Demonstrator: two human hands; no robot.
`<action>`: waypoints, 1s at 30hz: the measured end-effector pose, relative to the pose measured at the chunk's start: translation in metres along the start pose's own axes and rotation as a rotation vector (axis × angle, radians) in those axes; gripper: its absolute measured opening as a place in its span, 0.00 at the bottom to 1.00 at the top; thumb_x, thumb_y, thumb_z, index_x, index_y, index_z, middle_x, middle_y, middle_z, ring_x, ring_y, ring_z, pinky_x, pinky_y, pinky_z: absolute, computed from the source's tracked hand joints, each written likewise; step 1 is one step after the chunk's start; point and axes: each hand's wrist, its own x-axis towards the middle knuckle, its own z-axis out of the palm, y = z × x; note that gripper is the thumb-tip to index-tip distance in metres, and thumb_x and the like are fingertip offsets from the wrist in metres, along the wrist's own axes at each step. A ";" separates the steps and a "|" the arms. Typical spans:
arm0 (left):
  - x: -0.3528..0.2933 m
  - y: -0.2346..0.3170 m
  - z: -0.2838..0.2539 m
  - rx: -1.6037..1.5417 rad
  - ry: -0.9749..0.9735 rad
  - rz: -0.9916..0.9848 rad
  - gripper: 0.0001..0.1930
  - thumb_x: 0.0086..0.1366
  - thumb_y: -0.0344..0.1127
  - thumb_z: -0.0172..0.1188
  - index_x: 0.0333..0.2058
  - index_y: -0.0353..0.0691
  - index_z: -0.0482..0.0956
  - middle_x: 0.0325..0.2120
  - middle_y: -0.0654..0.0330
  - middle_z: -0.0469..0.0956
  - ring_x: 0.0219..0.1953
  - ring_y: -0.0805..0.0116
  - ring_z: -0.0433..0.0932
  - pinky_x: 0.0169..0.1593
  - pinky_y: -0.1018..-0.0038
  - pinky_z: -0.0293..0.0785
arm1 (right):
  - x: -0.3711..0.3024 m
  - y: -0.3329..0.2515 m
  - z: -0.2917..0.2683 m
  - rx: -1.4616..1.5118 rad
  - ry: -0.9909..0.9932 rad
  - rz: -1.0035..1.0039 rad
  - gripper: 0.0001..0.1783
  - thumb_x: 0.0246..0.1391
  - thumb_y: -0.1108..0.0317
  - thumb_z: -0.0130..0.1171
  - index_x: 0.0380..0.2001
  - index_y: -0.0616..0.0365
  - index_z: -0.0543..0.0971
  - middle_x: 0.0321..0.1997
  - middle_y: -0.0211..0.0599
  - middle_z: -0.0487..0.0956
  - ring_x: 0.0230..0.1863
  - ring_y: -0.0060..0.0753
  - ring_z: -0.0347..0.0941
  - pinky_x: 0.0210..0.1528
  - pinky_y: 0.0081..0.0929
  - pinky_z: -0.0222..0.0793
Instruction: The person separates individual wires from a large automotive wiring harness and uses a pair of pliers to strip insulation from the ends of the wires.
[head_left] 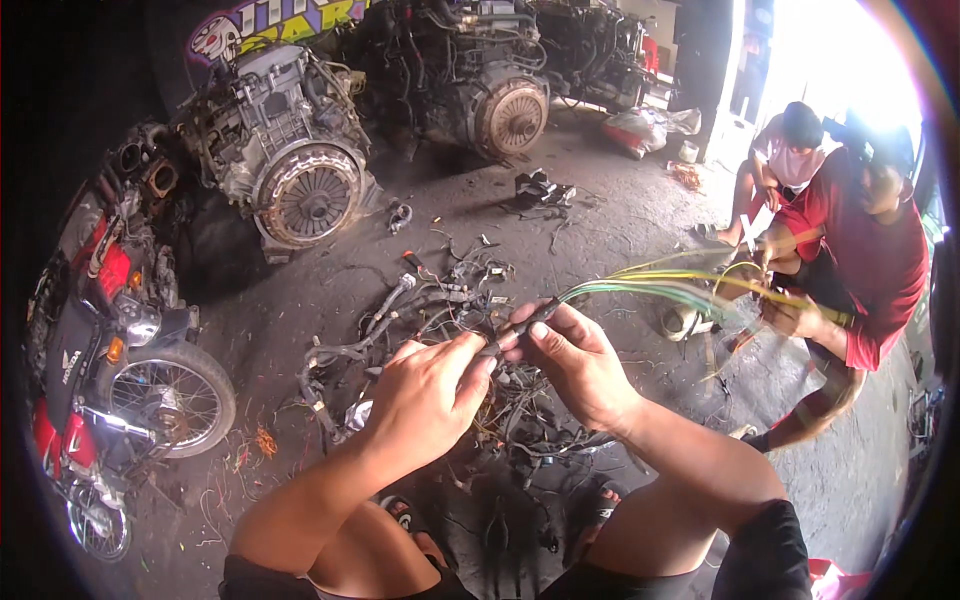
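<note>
A wiring harness [531,318] in a black wrapping runs through both my hands at the middle of the view. My left hand [425,390] is closed round its nearer end. Beside it, my right hand [580,365] grips the harness between thumb and fingers. From the wrapped end a fan of green and yellow wires [640,283] stretches to the right. A co-worker's hand [795,315] holds their far part, with blur there. Below my hands, a tangled heap of dark harnesses [350,352] with connectors lies on the floor.
Two large engines [310,190] [515,115] stand at the back. A red motorcycle [75,435] is at the left. At right, a person in a red shirt [870,250] sits beside another person [790,165]. A plastic bag [640,130] and black parts [541,190] lie on the floor.
</note>
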 end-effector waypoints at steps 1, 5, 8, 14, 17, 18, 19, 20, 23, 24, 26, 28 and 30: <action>-0.001 -0.003 0.003 -0.056 0.003 -0.025 0.09 0.65 0.33 0.59 0.40 0.35 0.76 0.30 0.49 0.80 0.31 0.46 0.78 0.40 0.58 0.71 | 0.000 0.000 0.000 0.000 0.001 0.001 0.14 0.69 0.68 0.51 0.53 0.63 0.73 0.46 0.39 0.81 0.50 0.30 0.76 0.58 0.31 0.70; -0.002 -0.005 0.003 -0.087 0.041 -0.009 0.10 0.64 0.33 0.61 0.41 0.35 0.77 0.31 0.51 0.80 0.33 0.48 0.79 0.40 0.58 0.71 | 0.000 0.001 0.000 0.083 0.001 0.031 0.14 0.69 0.69 0.51 0.53 0.62 0.73 0.46 0.40 0.81 0.49 0.30 0.77 0.58 0.31 0.70; -0.003 -0.010 0.004 0.088 0.130 0.132 0.12 0.64 0.35 0.61 0.43 0.35 0.77 0.35 0.55 0.82 0.35 0.54 0.81 0.42 0.61 0.71 | 0.000 -0.001 0.002 0.121 -0.001 0.032 0.14 0.68 0.68 0.51 0.53 0.62 0.73 0.46 0.41 0.81 0.49 0.31 0.77 0.58 0.31 0.71; 0.000 -0.006 -0.007 0.320 0.174 0.292 0.14 0.62 0.35 0.64 0.46 0.40 0.77 0.27 0.62 0.78 0.29 0.64 0.78 0.42 0.67 0.69 | 0.001 -0.005 0.002 0.201 -0.045 0.060 0.15 0.68 0.68 0.53 0.53 0.62 0.74 0.47 0.41 0.81 0.49 0.31 0.78 0.57 0.31 0.71; -0.001 -0.005 -0.005 0.294 0.225 0.285 0.13 0.59 0.32 0.65 0.42 0.39 0.78 0.28 0.59 0.79 0.29 0.59 0.78 0.40 0.65 0.69 | 0.000 -0.007 0.004 0.196 -0.055 0.056 0.15 0.67 0.67 0.54 0.53 0.62 0.74 0.47 0.41 0.81 0.49 0.31 0.78 0.56 0.31 0.72; -0.001 -0.005 -0.003 0.295 0.225 0.257 0.13 0.59 0.31 0.65 0.42 0.38 0.78 0.28 0.59 0.80 0.28 0.58 0.78 0.39 0.65 0.70 | -0.001 -0.008 0.005 0.186 -0.054 0.046 0.16 0.67 0.67 0.55 0.54 0.63 0.74 0.47 0.40 0.81 0.49 0.30 0.78 0.56 0.30 0.73; -0.001 -0.006 -0.002 0.296 0.223 0.229 0.12 0.59 0.30 0.65 0.42 0.38 0.78 0.28 0.58 0.80 0.28 0.58 0.78 0.37 0.64 0.70 | -0.001 -0.009 0.007 0.187 -0.054 0.045 0.16 0.67 0.67 0.55 0.54 0.63 0.74 0.47 0.40 0.81 0.49 0.30 0.78 0.56 0.30 0.73; -0.001 -0.004 -0.002 0.296 0.222 0.230 0.12 0.59 0.30 0.65 0.42 0.38 0.78 0.28 0.58 0.80 0.28 0.58 0.78 0.37 0.64 0.70 | -0.001 -0.008 0.010 0.136 -0.004 0.042 0.14 0.66 0.66 0.56 0.51 0.62 0.75 0.45 0.38 0.82 0.47 0.29 0.78 0.53 0.29 0.73; -0.001 -0.003 -0.002 0.107 0.202 0.127 0.13 0.63 0.34 0.63 0.45 0.39 0.76 0.29 0.55 0.83 0.26 0.58 0.81 0.32 0.67 0.70 | 0.000 -0.002 0.002 0.034 0.032 0.040 0.11 0.65 0.64 0.58 0.44 0.62 0.77 0.41 0.36 0.82 0.42 0.27 0.77 0.49 0.27 0.74; -0.001 -0.003 -0.002 0.105 0.200 0.128 0.13 0.63 0.34 0.63 0.45 0.39 0.76 0.29 0.55 0.83 0.26 0.58 0.81 0.32 0.67 0.70 | 0.000 0.000 -0.002 -0.017 0.016 0.044 0.10 0.65 0.64 0.58 0.40 0.61 0.77 0.39 0.35 0.82 0.39 0.26 0.77 0.47 0.26 0.74; -0.001 -0.002 -0.002 -0.250 0.072 -0.095 0.11 0.65 0.34 0.61 0.44 0.39 0.76 0.28 0.54 0.82 0.26 0.56 0.81 0.32 0.68 0.72 | 0.000 -0.001 -0.001 -0.045 0.037 0.050 0.09 0.65 0.65 0.59 0.35 0.61 0.77 0.35 0.33 0.81 0.35 0.25 0.75 0.44 0.26 0.74; 0.000 -0.002 -0.002 -0.327 0.054 -0.145 0.09 0.67 0.34 0.60 0.42 0.38 0.77 0.27 0.54 0.81 0.25 0.60 0.80 0.31 0.70 0.72 | -0.001 -0.001 -0.001 -0.047 0.030 0.051 0.08 0.65 0.66 0.58 0.37 0.60 0.77 0.35 0.33 0.81 0.35 0.24 0.75 0.43 0.25 0.73; 0.002 0.003 -0.008 -0.407 -0.035 -0.294 0.08 0.68 0.35 0.59 0.40 0.37 0.77 0.25 0.57 0.79 0.25 0.70 0.77 0.31 0.71 0.71 | -0.001 -0.003 0.003 -0.034 0.042 0.047 0.08 0.65 0.66 0.58 0.37 0.61 0.77 0.35 0.32 0.81 0.35 0.23 0.74 0.42 0.25 0.73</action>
